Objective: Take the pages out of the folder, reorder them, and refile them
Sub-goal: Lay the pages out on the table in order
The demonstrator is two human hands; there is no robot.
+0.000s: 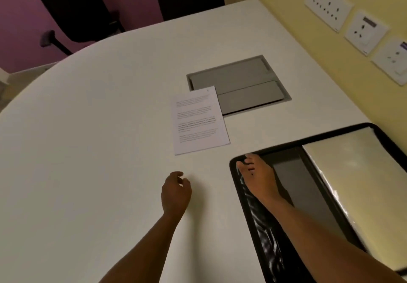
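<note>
The folder (319, 194) lay open at the right edge of the table (88, 150), its black zip border running round a dark inner panel and a shiny clear sleeve on the far half. The right hand (257, 177) rested flat on the folder's near-left corner, fingers straight and spread, tips touching the black rim; it gripped nothing. Its forearm crossed the glossy left flap of the folder.

The pages (199, 121) sat outside the folder, a small neat stack of printed sheets lying flat on the table, up and to the left of the folder and well apart from it. The top corner of the stack overlapped the grey hatch (240, 84) set flush into the tabletop. The print was too blurred to read.

The left hand (176, 192) hovered low over the bare table, between the pages and the near edge, fingers loosely curled and holding nothing; whether it touched the surface could not be told.

Beyond the table stood a dark chair (72, 12) against a purple wall. On the yellow wall to the right were three white sockets (328, 5).
</note>
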